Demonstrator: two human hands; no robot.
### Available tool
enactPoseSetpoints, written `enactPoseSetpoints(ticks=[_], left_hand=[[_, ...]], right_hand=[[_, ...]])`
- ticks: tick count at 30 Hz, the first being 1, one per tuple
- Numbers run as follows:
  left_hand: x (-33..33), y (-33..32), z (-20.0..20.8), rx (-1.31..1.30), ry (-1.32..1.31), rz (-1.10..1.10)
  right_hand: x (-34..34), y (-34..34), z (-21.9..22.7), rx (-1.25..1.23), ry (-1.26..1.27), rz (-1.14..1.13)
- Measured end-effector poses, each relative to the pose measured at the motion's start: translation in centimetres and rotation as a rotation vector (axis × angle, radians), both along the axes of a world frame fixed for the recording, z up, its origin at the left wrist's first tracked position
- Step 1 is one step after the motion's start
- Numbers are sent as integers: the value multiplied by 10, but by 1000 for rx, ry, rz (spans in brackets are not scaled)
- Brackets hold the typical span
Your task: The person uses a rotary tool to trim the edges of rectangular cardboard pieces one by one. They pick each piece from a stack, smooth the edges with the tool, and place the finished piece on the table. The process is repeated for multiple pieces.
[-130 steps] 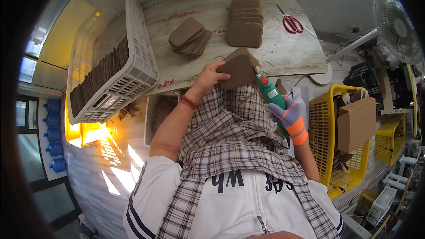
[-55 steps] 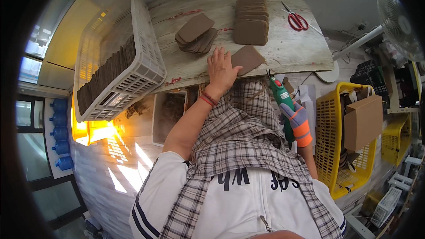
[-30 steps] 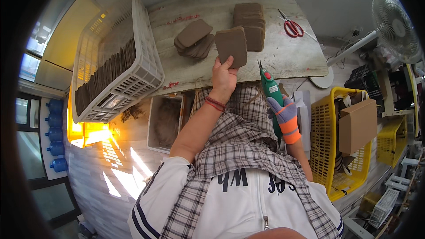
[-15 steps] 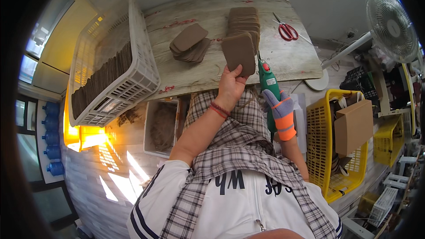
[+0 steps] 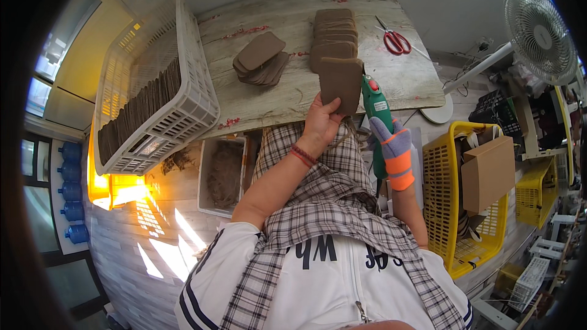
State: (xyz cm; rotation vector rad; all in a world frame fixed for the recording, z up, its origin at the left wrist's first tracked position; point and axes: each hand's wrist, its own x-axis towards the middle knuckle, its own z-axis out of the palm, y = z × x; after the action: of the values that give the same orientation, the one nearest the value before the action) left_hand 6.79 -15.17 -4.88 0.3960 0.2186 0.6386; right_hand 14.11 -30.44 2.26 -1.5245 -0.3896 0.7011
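My left hand (image 5: 322,124) is bare and grips a brown rounded rectangular pad (image 5: 340,80) by its near edge, thumb on top. The pad is held above the table's front edge. In a grey and orange glove, my right hand (image 5: 394,150) is closed around a green handheld power tool (image 5: 375,105) with a red button. Its front end lies right beside the pad's right edge; whether they touch I cannot tell. Behind the held pad, a row of overlapping brown pads (image 5: 334,32) runs away from me. A smaller fanned pile (image 5: 262,55) rests to its left.
Red-handled scissors (image 5: 396,41) lie at the right of the worn table (image 5: 293,6). A white crate (image 5: 205,95) full of brown pads stands left. On the right are a yellow basket (image 5: 441,208) with a cardboard box and a fan (image 5: 541,36). Below, a white bin (image 5: 223,174) holds scraps.
The pad in my left hand has shifted right and nearer, and turned more upright. The tool in my right hand has moved up and to the right, along the pad's right side.
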Motion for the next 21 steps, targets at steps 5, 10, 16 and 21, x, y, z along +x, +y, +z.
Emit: enactPoseSetpoints(ticks=[5,10,16,21], left_hand=[[-10,12,-7,140,61,-2],[-31,37,4,355,220,-47],[-58,67,16,600,391,-184],[-69,75,16,652,483,-333]], right_hand=[[6,-9,9,-55,35,65],[13,-27,8,-135,-42,158],[14,-42,2,-187,-36,277],[2,-41,5,-232,-69,292]])
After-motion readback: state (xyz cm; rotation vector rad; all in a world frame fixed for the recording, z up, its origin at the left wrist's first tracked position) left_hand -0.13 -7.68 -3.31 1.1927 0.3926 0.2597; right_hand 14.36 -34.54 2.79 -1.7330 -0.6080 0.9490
